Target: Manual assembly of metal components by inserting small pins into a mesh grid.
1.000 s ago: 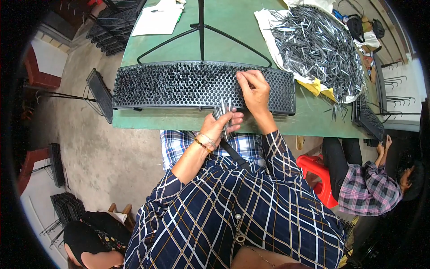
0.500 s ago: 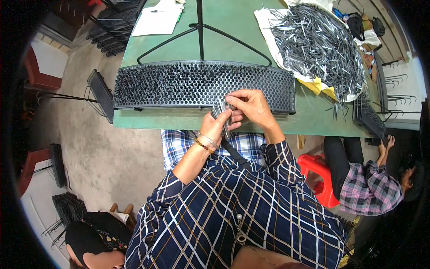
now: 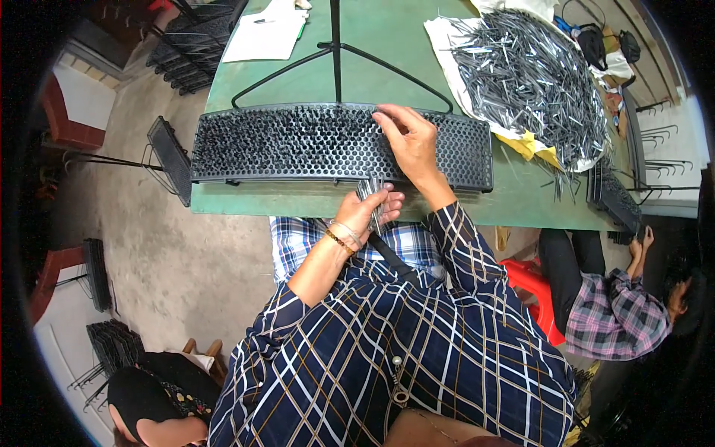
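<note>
A long black perforated panel lies across the near part of the green table. Short black tufts stand in its holes over the left and middle, while the right end shows bare holes. In my left hand a bundle of thin dark strips is gripped just below the panel's near edge. My right hand hovers over or touches the panel right of its middle, thumb and fingertips pinched near the far edge. What sits between those fingertips is too small to make out.
A large heap of loose dark strips lies on white sacking at the far right. Black rods run from the panel's far side. White paper lies at far left. A co-worker sits at right, near a red stool.
My right hand has left the bundle and moved up and away to the panel's far edge. My left hand stays in about the same place with the strips.
</note>
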Demonstrator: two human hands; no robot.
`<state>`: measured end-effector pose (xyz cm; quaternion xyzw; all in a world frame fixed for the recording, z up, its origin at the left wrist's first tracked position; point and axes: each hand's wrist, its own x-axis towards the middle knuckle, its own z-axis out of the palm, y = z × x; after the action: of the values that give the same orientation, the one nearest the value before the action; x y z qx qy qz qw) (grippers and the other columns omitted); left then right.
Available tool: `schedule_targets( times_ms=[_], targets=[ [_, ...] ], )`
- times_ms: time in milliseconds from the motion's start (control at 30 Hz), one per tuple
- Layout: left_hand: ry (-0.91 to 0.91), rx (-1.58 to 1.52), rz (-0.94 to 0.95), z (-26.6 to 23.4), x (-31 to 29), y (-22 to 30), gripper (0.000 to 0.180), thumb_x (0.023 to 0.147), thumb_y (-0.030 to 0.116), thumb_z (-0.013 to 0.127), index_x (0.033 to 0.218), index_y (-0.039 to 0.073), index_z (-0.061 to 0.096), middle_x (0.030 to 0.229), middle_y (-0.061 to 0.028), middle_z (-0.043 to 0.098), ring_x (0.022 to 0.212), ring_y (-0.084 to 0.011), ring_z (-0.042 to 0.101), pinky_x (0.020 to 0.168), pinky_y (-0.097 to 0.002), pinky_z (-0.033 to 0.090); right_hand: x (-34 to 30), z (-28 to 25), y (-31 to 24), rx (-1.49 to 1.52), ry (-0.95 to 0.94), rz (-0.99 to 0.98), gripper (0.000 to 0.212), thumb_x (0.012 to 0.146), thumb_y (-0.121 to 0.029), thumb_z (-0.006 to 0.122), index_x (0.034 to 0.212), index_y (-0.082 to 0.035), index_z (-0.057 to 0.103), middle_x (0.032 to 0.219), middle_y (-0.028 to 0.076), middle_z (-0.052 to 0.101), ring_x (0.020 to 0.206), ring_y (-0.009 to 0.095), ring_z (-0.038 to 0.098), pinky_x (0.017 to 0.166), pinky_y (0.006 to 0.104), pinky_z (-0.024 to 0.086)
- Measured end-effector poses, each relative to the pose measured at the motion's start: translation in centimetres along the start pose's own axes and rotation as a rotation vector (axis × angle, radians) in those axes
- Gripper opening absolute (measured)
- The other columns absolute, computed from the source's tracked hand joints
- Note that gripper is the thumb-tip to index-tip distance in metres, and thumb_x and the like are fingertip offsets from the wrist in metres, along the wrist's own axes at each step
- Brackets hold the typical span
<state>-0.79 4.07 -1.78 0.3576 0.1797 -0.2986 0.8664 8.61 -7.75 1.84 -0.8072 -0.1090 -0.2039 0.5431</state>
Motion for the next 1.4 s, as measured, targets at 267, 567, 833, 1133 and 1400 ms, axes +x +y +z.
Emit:
schedule_targets(
  times_ms=[267,567,833,1133,1400],
  targets=[
    [0.032,0.106,-0.071,0.7,-0.7,0.7,0.027,0.091,0.016,0.054,0.112,-0.001,0.052,0.101,-0.0154,0.063,0.09,-0.023,0.064,0.074,-0.0336,0.056,-0.4,0.4,1.5,-0.255,-0.088,-0.378,0.012,0.077,-0.009,0.068,0.087,-0.003,0.066,0.082,0.008,0.064,0.074,0.025,0.062,0.065,0.0312,0.049],
    [-0.013,-0.034,0.01,0.0,-0.2,0.5,0.026,0.091,0.014,0.051,0.113,0.0,0.051,0.099,-0.0144,0.063,0.087,-0.023,0.064,0.071,-0.0324,0.056,-0.9,-1.4,-1.4,-0.125,-0.244,-0.06,0.017,0.079,-0.016,0.068,0.09,-0.003,0.069,0.083,0.007,0.061,0.07,0.014,0.059,0.057,0.0276,0.045],
    [0.0,-0.008,0.178,0.5,-0.3,0.7,0.025,0.092,0.013,0.05,0.111,-0.003,0.053,0.099,-0.0173,0.063,0.087,-0.024,0.065,0.072,-0.0327,0.057,-2.5,-2.9,-1.1,0.175,-0.567,0.42,0.02,0.08,-0.017,0.069,0.084,0.002,0.069,0.07,0.003,0.062,0.061,0.006,0.055,0.053,0.0222,0.044],
    [0.014,-0.001,0.138,0.4,-0.1,0.7,0.025,0.093,0.014,0.048,0.11,-0.004,0.055,0.101,-0.0165,0.064,0.087,-0.0213,0.065,0.072,-0.0316,0.056,-1.8,-3.4,-0.9,0.182,-0.515,0.493,0.02,0.082,-0.018,0.068,0.085,0.002,0.068,0.064,0.0,0.061,0.054,0.005,0.051,0.048,0.0188,0.041],
    [0.043,0.034,0.082,0.5,-0.1,0.6,0.025,0.093,0.015,0.049,0.111,-0.003,0.053,0.102,-0.0177,0.063,0.086,-0.0213,0.064,0.07,-0.031,0.056,-0.1,-3.1,-0.4,0.106,-0.168,0.288,0.019,0.084,-0.017,0.066,0.092,0.0,0.067,0.072,0.0,0.063,0.055,0.003,0.05,0.048,0.0183,0.04]
  ],
)
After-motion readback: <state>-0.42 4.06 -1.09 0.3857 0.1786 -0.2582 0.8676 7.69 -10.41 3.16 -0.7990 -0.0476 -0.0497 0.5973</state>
